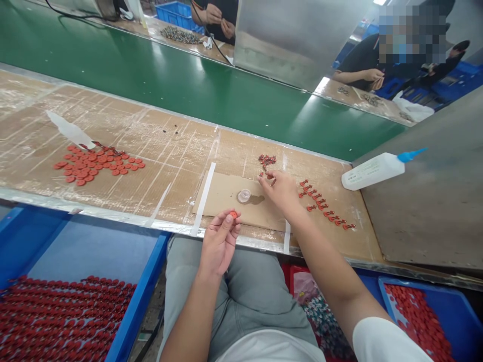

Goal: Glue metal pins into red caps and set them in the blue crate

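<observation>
My left hand (220, 236) pinches a small red disc (233, 214) between thumb and fingers, just above the front edge of a cardboard sheet. My right hand (279, 190) reaches over the sheet's right side, its thumb and forefinger closed on a tiny red-and-dark piece (261, 175). Just beyond those fingertips lies a little heap of red-and-dark pieces (267, 159). Between the hands, a small clear cup (244, 195) stands on the cardboard sheet (221, 193), with a wet dark stain beside it. Red discs with dark pieces attached (321, 204) lie in rows right of my right hand.
Loose red discs (90, 163) are spread at the left. A white squeeze bottle (373, 171) with a blue nozzle stands by the metal panel (426, 186). Blue trays of red parts (138, 296) flank my legs. Beyond the green belt (169, 75), other people work with their hands.
</observation>
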Motion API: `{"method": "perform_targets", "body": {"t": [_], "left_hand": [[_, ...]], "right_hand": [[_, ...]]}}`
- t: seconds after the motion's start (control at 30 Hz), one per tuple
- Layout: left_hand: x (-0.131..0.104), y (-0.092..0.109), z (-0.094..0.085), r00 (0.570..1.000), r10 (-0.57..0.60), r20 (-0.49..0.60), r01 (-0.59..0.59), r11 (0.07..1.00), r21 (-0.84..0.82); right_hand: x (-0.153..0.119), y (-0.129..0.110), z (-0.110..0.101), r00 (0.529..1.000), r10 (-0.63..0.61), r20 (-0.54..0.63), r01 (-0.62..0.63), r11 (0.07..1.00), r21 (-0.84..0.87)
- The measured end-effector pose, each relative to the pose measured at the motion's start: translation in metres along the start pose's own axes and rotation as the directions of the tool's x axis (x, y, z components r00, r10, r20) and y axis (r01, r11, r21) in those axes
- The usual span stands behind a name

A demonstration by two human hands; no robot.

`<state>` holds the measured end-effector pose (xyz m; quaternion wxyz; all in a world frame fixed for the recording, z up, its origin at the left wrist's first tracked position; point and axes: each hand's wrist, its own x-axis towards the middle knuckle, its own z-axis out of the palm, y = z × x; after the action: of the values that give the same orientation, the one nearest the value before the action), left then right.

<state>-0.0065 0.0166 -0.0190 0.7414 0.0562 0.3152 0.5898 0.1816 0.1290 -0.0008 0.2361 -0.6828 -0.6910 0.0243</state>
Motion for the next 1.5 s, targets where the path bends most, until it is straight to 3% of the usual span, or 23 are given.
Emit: {"method": "perform_targets", "body": {"t": [0.17, 0.33, 0.57, 0.73, 0.83, 0.93, 1.03, 1.13, 1.2, 1.3, 1.5], "left_hand": [[0.000, 0.001, 0.003, 1.000, 0.007, 0.008, -0.007, 1.000, 0.006], [0.002, 0.001, 0.000, 1.000, 0.001, 0.019, -0.001, 1.000, -0.008], [0.000, 0.002, 0.001, 0.999, -0.027, 0.020, 0.026, 0.999, 0.020], [0.000, 0.001, 0.002, 0.999, -0.037, 0.022, 0.036, 0.999, 0.040], [0.000, 0.001, 0.000, 0.999, -0.031, 0.025, 0.030, 0.999, 0.038], [0.001, 0.001, -0.001, 1.000, -0.020, 0.020, 0.020, 1.000, 0.021], [0.001, 0.002, -0.001, 1.000, -0.024, 0.011, 0.024, 1.000, 0.003], [0.001, 0.002, 0.000, 0.999, -0.030, 0.019, 0.030, 1.000, 0.007], [0.002, 0.002, 0.000, 0.999, -0.027, 0.029, 0.026, 0.999, 0.023], [0.002, 0.002, 0.000, 0.999, -0.023, 0.034, 0.021, 0.999, 0.043], [0.003, 0.001, -0.001, 1.000, -0.020, 0.015, 0.019, 0.998, 0.053]], "right_hand": [[0.023, -0.009, 0.008, 0.994, 0.063, 0.090, -0.053, 0.992, -0.112], [0.040, -0.006, 0.012, 0.958, 0.121, 0.262, -0.084, 0.985, -0.149], [0.053, -0.002, 0.015, 0.925, 0.055, 0.376, 0.030, 0.976, -0.217], [0.056, -0.007, 0.017, 0.920, 0.032, 0.390, 0.078, 0.962, -0.263], [0.053, -0.007, 0.015, 0.941, -0.011, 0.339, 0.082, 0.977, -0.196], [0.043, -0.006, 0.011, 0.970, -0.102, 0.222, 0.078, 0.990, 0.118], [0.022, -0.008, 0.007, 0.995, -0.040, 0.095, -0.014, 0.858, 0.513], [-0.006, -0.014, 0.006, 0.999, 0.042, 0.032, -0.052, 0.707, 0.706], [-0.023, -0.020, 0.006, 0.998, 0.067, -0.022, -0.030, 0.684, 0.729], [-0.039, -0.026, 0.009, 0.988, 0.058, -0.143, 0.055, 0.734, 0.677], [-0.043, -0.022, 0.020, 0.967, -0.079, -0.243, 0.191, 0.852, 0.487]]}}
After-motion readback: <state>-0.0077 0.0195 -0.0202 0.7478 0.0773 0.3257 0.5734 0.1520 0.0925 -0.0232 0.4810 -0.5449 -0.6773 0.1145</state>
